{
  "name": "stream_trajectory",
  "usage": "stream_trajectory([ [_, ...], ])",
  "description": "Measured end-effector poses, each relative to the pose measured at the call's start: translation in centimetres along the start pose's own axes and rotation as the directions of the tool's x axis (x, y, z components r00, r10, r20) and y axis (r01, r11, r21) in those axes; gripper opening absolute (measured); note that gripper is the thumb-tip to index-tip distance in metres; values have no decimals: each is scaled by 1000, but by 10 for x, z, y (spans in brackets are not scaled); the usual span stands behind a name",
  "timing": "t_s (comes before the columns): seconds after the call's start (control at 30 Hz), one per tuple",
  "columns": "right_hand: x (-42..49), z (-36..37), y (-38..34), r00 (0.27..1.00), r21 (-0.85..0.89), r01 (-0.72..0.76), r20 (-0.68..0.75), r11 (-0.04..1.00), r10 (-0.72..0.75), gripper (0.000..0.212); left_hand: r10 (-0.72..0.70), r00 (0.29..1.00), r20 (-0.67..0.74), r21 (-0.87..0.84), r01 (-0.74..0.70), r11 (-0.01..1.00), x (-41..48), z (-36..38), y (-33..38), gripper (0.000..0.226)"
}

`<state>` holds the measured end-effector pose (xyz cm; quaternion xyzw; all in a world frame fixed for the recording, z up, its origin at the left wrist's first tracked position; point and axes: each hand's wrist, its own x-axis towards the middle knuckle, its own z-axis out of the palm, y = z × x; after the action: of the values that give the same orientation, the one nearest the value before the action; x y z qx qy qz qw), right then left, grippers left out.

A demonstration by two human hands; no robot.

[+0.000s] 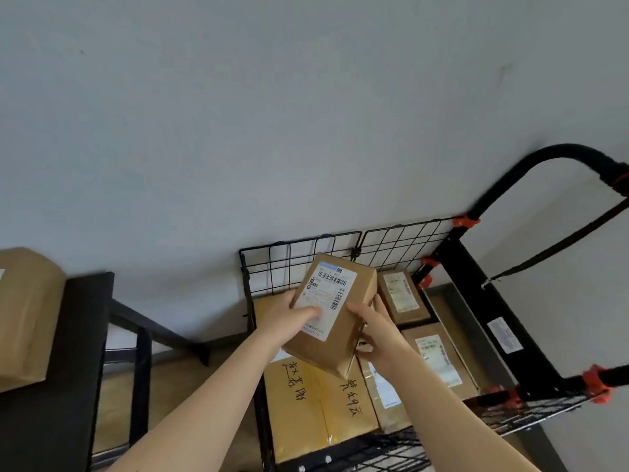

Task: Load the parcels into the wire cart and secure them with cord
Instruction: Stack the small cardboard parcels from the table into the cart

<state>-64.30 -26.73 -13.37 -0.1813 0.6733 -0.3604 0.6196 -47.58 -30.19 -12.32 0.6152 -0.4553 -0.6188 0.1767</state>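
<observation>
Against the grey wall (238, 131) stands the wire cart (401, 247), with several parcels inside; a large yellow parcel (306, 403) with handwriting lies on its floor. Above this one, tilted, is the labelled cardboard box (335, 311), its long axis running from about 1 o'clock to 7 o'clock. The left hand (289, 315) grips its 9 o'clock edge, the right hand (377, 332) its 4 o'clock side, fingers curled around. Both hands are equally near; I judge that lowering comes next.
</observation>
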Motion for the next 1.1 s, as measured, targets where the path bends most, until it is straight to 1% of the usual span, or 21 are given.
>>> stream_trajectory([
  [0.07, 21, 1, 8, 996, -52, -64, 53, 997, 67, 63, -71, 996, -49, -61, 68, 996, 15, 5, -16, 31],
  [0.13, 45, 3, 12, 988, -110, -120, 83, 987, 130, 67, -158, 984, -87, -151, 144, 978, 32, 12, -33, 30],
  [0.17, 58, 5, 14, 983, -147, -144, 92, 979, 159, 70, -202, 974, -105, -194, 179, 965, 42, 14, -42, 33],
  [0.23, 84, 9, 20, 972, -232, -177, 112, 956, 207, 75, -273, 948, -163, -257, 227, 940, 61, 20, -58, 47],
  [0.27, 96, 11, 24, 965, -267, -189, 127, 945, 229, 77, -306, 933, -189, -288, 246, 926, 71, 22, -67, 59],
  [0.3, 107, 15, 28, 959, -293, -200, 139, 935, 249, 74, -338, 918, -209, -313, 264, 912, 81, 25, -76, 65],
  [0.33, 118, 18, 32, 951, -316, -207, 159, 926, 267, 71, -355, 906, -229, -334, 269, 903, 89, 27, -83, 66],
  [0.43, 142, 33, 42, 916, -373, -219, 239, 902, 321, 55, -388, 869, -307, -381, 262, 887, 112, 27, -103, 55],
  [0.47, 148, 38, 45, 906, -391, -208, 267, 896, 327, 55, -398, 857, -328, -397, 257, 881, 118, 25, -107, 52],
  [0.53, 160, 45, 49, 896, -416, -177, 307, 892, 321, 70, -425, 831, -359, -432, 255, 865, 130, 23, -113, 47],
  [0.57, 167, 47, 50, 894, -425, -161, 320, 891, 314, 72, -430, 822, -373, -440, 251, 862, 135, 23, -115, 46],
  [0.63, 178, 49, 51, 890, -425, -154, 333, 892, 313, 71, -404, 816, -414, -383, 246, 890, 145, 23, -119, 47],
  [0.73, 189, 51, 51, 870, -439, -144, 371, 887, 325, 63, -349, 804, -481, -244, 259, 935, 156, 22, -124, 49],
  [0.83, 195, 52, 54, 858, -445, -148, 385, 883, 338, 66, -317, 790, -526, -120, 300, 946, 163, 22, -131, 46],
  [0.9, 200, 51, 57, 855, -435, -156, 390, 887, 342, 69, -280, 793, -541, -21, 320, 947, 160, 26, -132, 57],
  [0.93, 200, 51, 58, 854, -432, -150, 398, 890, 337, 69, -240, 796, -555, 46, 318, 947, 158, 27, -131, 63],
  [0.97, 200, 50, 58, 851, -430, -142, 407, 892, 331, 69, -178, 799, -575, 137, 308, 941, 156, 29, -130, 67],
  [1.03, 199, 50, 56, 846, -432, -123, 425, 893, 322, 70, -55, 813, -580, 345, 306, 887, 153, 31, -126, 67],
  [1.07, 199, 49, 55, 844, -435, -114, 432, 893, 318, 69, -29, 825, -565, 412, 312, 856, 153, 31, -125, 67],
  [1.1, 198, 49, 54, 843, -441, -106, 436, 891, 315, 68, -31, 835, -549, 441, 321, 838, 153, 31, -124, 67],
])
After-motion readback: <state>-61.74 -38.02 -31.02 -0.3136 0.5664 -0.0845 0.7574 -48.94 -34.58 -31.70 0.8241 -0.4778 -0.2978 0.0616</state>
